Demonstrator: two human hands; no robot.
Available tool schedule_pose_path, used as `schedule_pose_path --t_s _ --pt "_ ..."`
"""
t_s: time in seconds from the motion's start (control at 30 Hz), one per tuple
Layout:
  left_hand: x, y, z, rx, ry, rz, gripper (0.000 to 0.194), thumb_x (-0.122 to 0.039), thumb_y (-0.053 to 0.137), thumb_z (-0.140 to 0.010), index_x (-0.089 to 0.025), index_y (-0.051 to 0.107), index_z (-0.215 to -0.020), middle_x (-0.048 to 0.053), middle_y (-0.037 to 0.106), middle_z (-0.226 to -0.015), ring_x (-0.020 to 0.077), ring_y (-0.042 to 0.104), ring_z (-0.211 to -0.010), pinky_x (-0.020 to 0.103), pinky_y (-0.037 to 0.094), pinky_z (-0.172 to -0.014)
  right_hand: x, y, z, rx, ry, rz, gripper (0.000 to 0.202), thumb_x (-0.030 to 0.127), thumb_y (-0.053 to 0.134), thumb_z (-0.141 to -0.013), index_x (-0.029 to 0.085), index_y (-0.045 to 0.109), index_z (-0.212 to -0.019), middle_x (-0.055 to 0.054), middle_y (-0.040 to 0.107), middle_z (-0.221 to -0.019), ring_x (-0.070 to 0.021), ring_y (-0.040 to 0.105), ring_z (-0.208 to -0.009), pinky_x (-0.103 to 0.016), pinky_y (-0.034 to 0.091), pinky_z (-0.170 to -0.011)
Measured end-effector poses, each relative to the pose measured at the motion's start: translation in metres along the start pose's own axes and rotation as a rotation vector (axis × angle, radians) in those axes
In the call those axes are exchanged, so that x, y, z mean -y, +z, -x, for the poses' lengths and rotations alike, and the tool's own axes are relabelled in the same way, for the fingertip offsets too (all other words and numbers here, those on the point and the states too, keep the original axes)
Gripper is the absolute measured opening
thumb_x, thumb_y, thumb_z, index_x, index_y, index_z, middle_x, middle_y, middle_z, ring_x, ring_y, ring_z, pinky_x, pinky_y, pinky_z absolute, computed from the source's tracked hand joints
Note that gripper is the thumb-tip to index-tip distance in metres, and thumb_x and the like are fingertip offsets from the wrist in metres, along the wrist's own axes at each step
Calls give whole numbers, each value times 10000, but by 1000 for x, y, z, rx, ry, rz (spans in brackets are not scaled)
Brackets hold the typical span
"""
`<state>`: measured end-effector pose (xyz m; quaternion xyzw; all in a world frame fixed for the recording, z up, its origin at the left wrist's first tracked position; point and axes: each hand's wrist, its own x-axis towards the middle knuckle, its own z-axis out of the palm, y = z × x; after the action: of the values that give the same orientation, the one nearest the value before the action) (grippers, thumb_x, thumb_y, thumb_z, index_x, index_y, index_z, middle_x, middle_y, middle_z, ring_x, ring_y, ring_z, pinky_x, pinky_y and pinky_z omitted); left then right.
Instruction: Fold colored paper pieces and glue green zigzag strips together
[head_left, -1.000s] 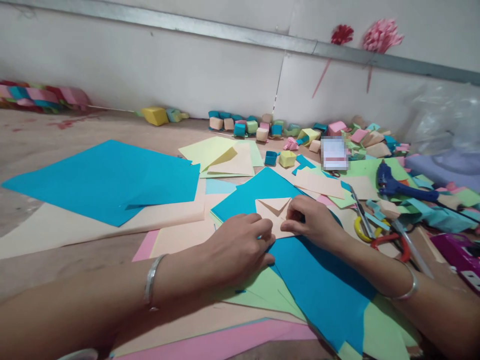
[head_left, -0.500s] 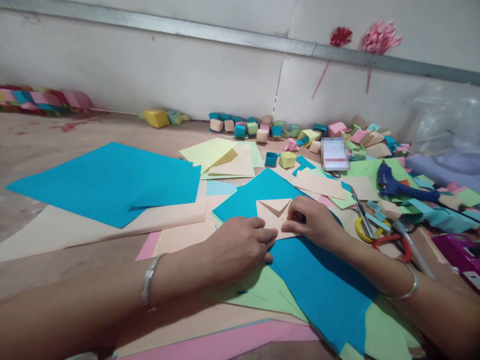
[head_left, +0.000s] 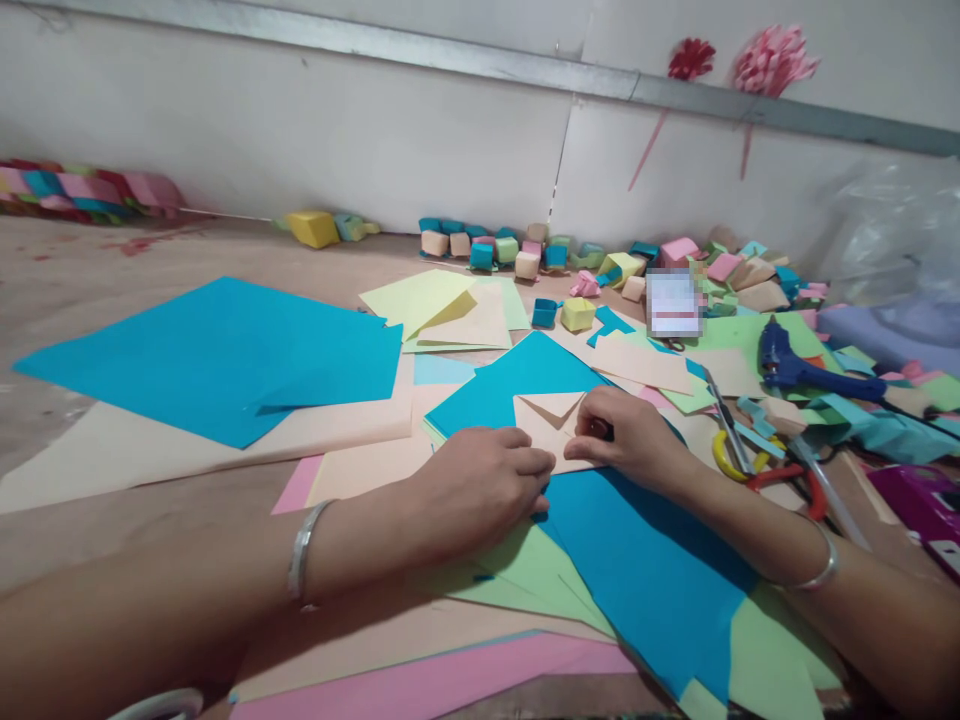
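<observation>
A peach folded paper (head_left: 544, 430), with a triangular flap at its top, lies on blue sheets (head_left: 645, 560) towards the near side of the table (head_left: 262, 255). The left hand (head_left: 491, 485) lies palm down over its lower left corner, covering it; whether those fingers grip cannot be told. The right hand (head_left: 630, 435) is curled, thumb and fingertips at the paper's right side, hiding that edge; a pinch cannot be confirmed. To the right, scissors with red handles (head_left: 814, 487) lie partly buried among scraps. Near the far right corner, pixels blur a pale card (head_left: 673, 302). A magenta object (head_left: 915, 505) and a white ring (head_left: 161, 704) are cut off by the frame.
</observation>
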<state>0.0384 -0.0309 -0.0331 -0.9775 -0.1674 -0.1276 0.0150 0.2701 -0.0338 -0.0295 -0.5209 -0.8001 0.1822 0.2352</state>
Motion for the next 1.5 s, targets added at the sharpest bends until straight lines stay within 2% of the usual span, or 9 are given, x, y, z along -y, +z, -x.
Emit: schedule_pose_path --t_s 0.13,0.27,0.4,0.53,0.7,0.87,1.07,1.2,1.5 --pt "1 -7 -4 50 36 22 242 -339 480 -989 -193 641 -1095 55 671 -988 195 582 -902 316 440 -749 1 0 0 14 16 -15 297 218 778 -754 194 502 -646 23 527 -692 -129 483 -654 -245 355 -580" --pt "-1 -9 -6 95 22 -24 325 -399 512 -972 -231 551 -1247 38 636 -1042 206 547 -910 341 385 -711 3 0 -1 16 28 -19 287 209 770 -752 191 508 -635 17 527 -695 -133 490 -657 -252 353 -583" --pt "-6 -10 -8 120 -34 -55 296 -407 504 -971 -257 544 -1224 18 608 -1033 215 515 -917 369 325 -677 0 -9 -3 47 -1 -75 196 223 676 -810 188 548 -666 -4 585 -742 -146 536 -707 -267 384 -628" --pt "-7 -12 -9 146 -53 -43 236 -391 524 -960 -259 565 -1151 11 595 -1012 216 501 -916 381 300 -673 -11 -30 -1 188 103 -302 182 299 498 -916 198 635 -850 -19 660 -817 -150 598 -695 -277 444 -633" --pt "-5 -13 -9 149 -28 -62 273 -399 540 -954 -260 557 -1189 17 591 -1032 213 500 -933 370 290 -654 -16 -45 2 277 -18 -220 132 318 690 -803 200 659 -853 -39 672 -924 -187 621 -873 -299 479 -776" --pt "-5 -13 -8 148 -5 -76 318 -400 518 -967 -253 535 -1248 34 596 -1051 223 499 -940 359 294 -661 -9 -42 3 273 -34 -98 215 393 736 -777 201 649 -814 -40 641 -903 -184 591 -834 -302 469 -715" --pt "-4 -13 -8 154 -13 -60 317 -379 535 -957 -248 540 -1245 41 601 -1071 231 502 -951 360 296 -656 -11 -42 2 301 -67 -122 143 351 700 -824 211 669 -812 -36 637 -902 -191 589 -890 -316 464 -766" --pt "-4 -14 -8 169 -11 -58 326 -385 514 -968 -248 530 -1263 37 604 -1084 233 505 -955 369 292 -662 -13 -41 2 316 -48 -121 169 362 717 -805 203 663 -830 -45 615 -952 -182 587 -861 -304 468 -726" --pt "-7 -16 -7 152 -26 -39 357 -394 474 -987 -294 486 -1330 31 598 -1110 228 491 -942 383 296 -705 -12 -35 3 283 -39 -74 85 228 692 -796 187 618 -788 -32 570 -927 -150 561 -788 -273 437 -654"
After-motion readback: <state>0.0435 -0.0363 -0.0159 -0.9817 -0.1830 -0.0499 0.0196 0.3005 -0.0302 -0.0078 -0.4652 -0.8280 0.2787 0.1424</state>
